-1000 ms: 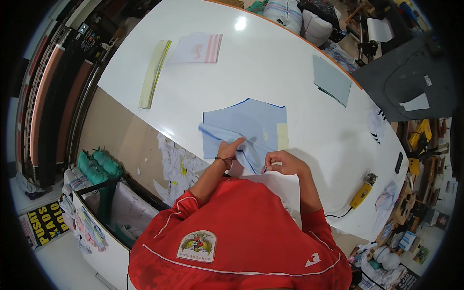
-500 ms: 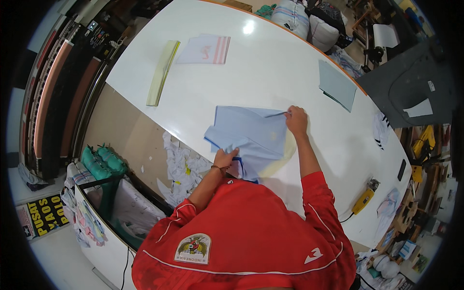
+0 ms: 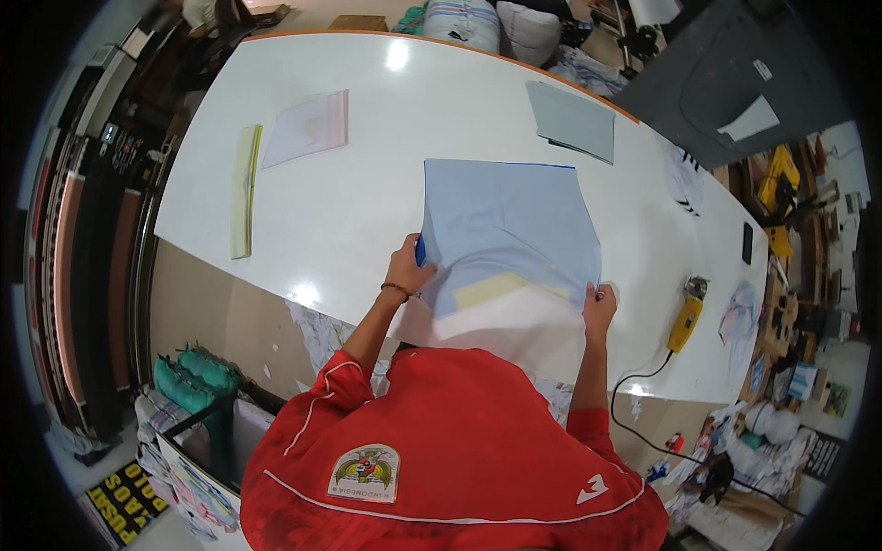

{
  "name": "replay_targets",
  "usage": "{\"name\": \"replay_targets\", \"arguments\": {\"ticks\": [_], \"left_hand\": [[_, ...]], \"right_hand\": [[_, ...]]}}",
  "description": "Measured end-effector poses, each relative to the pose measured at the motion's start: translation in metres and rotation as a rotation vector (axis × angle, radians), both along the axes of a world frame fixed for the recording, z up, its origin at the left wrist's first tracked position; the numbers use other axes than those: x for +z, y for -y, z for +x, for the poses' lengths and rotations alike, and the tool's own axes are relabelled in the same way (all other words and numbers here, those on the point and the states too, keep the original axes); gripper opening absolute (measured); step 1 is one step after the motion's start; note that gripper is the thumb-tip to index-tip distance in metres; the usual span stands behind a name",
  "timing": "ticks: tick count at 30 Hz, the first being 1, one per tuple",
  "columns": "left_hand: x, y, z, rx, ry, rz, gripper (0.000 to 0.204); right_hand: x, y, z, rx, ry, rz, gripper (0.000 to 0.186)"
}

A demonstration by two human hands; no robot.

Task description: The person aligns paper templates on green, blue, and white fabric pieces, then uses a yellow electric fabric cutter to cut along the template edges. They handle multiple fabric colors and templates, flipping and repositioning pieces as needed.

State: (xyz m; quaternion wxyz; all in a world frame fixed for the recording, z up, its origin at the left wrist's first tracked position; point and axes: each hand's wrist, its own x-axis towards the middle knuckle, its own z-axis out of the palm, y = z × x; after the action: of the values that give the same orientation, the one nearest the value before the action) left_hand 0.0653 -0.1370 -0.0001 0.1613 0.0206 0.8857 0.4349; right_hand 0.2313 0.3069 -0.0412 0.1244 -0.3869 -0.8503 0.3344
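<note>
A light blue fabric piece (image 3: 510, 220) with dark blue edges lies spread on the white table (image 3: 367, 211), rippled toward its near side. My left hand (image 3: 409, 268) grips its left edge, where a bright blue strip shows. My right hand (image 3: 599, 308) pinches its lower right edge. Beneath the near part of the fabric, a pale yellow piece (image 3: 496, 286) and a whitish layer (image 3: 487, 335) show, partly hidden.
A folded pale yellow strip (image 3: 243, 193), pink-white pieces (image 3: 303, 129) and grey-green pieces (image 3: 570, 119) lie on the table. A yellow corded electric cutter (image 3: 684, 317) and black phone (image 3: 747, 243) are at right. Sacks (image 3: 459, 28) stand beyond; a rimmed bin (image 3: 211, 441) is lower left.
The bunched, half-folded blue fabric is now spread wider and flatter. My right hand has moved from the upper right corner down to the lower right edge; my left hand grips farther up the left side.
</note>
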Motion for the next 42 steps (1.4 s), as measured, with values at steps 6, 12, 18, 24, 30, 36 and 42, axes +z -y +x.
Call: {"name": "replay_targets", "arguments": {"ticks": [6,12,18,24,30,36,42], "left_hand": [[0.006,0.033,0.013,0.193,0.147,0.086,0.070],[0.000,0.055,0.038,0.077,0.080,0.010,0.084],[0.025,0.066,0.058,0.010,0.260,0.119,0.085],[0.006,0.083,0.072,0.030,-0.017,-0.167,0.063],[0.026,0.041,0.063,-0.022,-0.084,-0.114,0.044],[0.041,-0.016,0.053,-0.243,-0.164,-0.010,0.036],[0.043,-0.075,0.054,-0.460,-0.144,0.150,0.032]], "right_hand": [[0.022,0.018,0.048,-0.078,0.031,-0.407,0.025],[0.041,0.018,0.058,0.109,0.234,-0.552,0.024],[0.041,0.021,0.061,0.097,0.190,-0.476,0.026],[0.039,0.035,0.086,0.032,-0.022,-0.602,0.032],[0.032,0.050,0.106,-0.142,-0.155,-0.581,0.036],[0.027,0.057,0.111,-0.164,-0.250,-0.558,0.032],[0.041,0.064,0.111,-0.263,-0.313,-0.742,0.032]]}}
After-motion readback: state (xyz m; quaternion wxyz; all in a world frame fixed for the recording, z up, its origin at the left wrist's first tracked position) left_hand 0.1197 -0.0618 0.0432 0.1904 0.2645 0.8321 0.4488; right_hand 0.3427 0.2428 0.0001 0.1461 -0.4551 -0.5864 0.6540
